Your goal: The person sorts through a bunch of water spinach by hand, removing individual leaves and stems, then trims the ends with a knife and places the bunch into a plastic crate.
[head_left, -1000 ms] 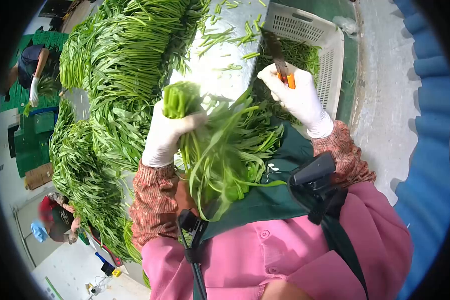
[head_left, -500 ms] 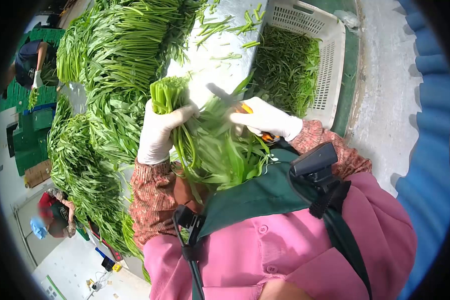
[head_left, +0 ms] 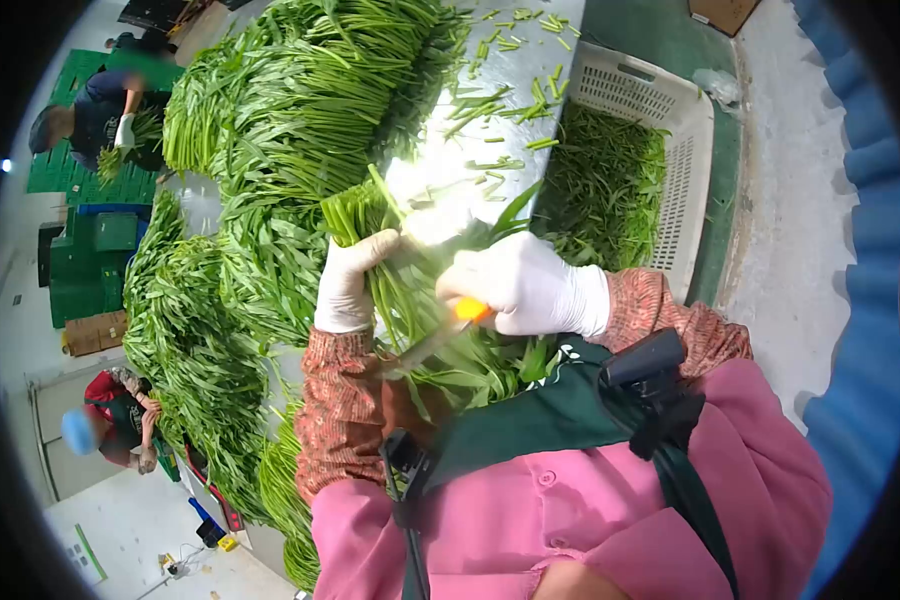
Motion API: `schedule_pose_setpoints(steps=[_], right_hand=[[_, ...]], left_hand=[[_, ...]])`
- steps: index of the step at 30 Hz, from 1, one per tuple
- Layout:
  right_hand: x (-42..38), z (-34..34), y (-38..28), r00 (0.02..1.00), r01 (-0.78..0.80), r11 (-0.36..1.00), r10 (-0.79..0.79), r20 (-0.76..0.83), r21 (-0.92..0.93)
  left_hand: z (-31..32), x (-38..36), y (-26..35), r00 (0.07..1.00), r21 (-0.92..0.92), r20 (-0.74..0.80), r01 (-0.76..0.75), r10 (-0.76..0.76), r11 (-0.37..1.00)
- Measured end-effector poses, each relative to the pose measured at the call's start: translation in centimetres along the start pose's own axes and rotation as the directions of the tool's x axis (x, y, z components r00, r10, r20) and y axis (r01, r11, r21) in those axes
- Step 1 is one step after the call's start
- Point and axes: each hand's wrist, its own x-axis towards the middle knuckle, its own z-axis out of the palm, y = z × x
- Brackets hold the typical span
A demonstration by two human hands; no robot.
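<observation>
Greens in a bunch (head_left: 410,290) sat in front of the person's chest, over the near edge of the steel table (head_left: 490,130), cut stem ends pointing up and away, leaves trailing down toward the green apron (head_left: 530,415). The left hand (head_left: 350,280), in a white glove, was closed around the stems just below their cut ends. The right hand (head_left: 530,288), also gloved, was clenched on the orange handle of a knife (head_left: 440,335), whose blade slanted down and left across the leafy part of the bunch, touching it. Beyond the hands, piled greens (head_left: 290,120) covered the left part of the table, with loose stem pieces (head_left: 500,100) scattered on the bare metal. A white slotted crate (head_left: 685,170) of trimmings stood to the right, beside the table. Two other people were at the far left.
</observation>
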Motion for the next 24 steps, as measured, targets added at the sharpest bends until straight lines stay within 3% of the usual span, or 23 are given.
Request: schedule_pose_setpoints(steps=[2, 5, 10, 14, 17, 19, 20, 22, 23, 24], right_hand=[[0.4, 0.8, -0.2, 0.998, 0.045, 0.998, -0.043, 0.036, -0.052], [0.9, 1.5, -0.4, 0.981, 0.157, 0.979, -0.139, 0.138, -0.128], [1.8, 1.7, -1.0, 0.924, 0.325, 0.915, -0.253, 0.287, -0.24], [2.5, 2.1, -1.0, 0.868, 0.417, 0.887, -0.326, 0.374, -0.196], [2.7, 1.4, -0.9, 0.873, 0.394, 0.913, -0.336, 0.354, -0.106], [3.7, -0.4, -0.3, 0.973, 0.185, 0.982, -0.189, 0.131, 0.046], [3.7, -0.4, 1.9, 0.992, 0.112, 0.993, -0.11, -0.064, 0.037], [4.3, -0.8, 6.9, 0.968, -0.154, 0.983, 0.129, -0.215, -0.101], [4.7, -0.9, 9.0, 0.935, -0.336, 0.908, 0.291, -0.201, -0.249], [4.6, 0.0, 11.0, 0.947, -0.309, 0.89, 0.256, -0.193, -0.336]], left_hand=[[-1.3, -0.2, -0.7, 0.997, -0.041, 0.024, -0.066, 0.067, 0.997], [-3.6, -0.2, -1.8, 0.995, -0.146, 0.1, -0.015, 0.03, 0.989], [-3.6, -0.4, -2.5, 0.998, -0.113, 0.047, -0.046, 0.052, 0.993], [-2.5, -0.8, -1.8, 0.999, -0.059, -0.003, -0.033, 0.033, 0.998], [-0.9, -1.9, -0.1, 1.0, 0.01, -0.018, -0.025, 0.026, 1.0], [-1.8, -2.4, -0.1, 0.99, 0.062, -0.08, -0.112, 0.117, 0.992], [-1.6, -3.2, 1.1, 0.985, 0.085, -0.078, -0.147, 0.154, 0.985], [-0.2, -5.6, 3.8, 0.955, 0.152, -0.118, -0.252, 0.271, 0.956], [0.2, -6.4, 4.6, 0.925, 0.201, -0.157, -0.313, 0.346, 0.928], [-0.4, -6.9, 5.9, 0.897, 0.175, 0.039, -0.439, 0.44, 0.881]])
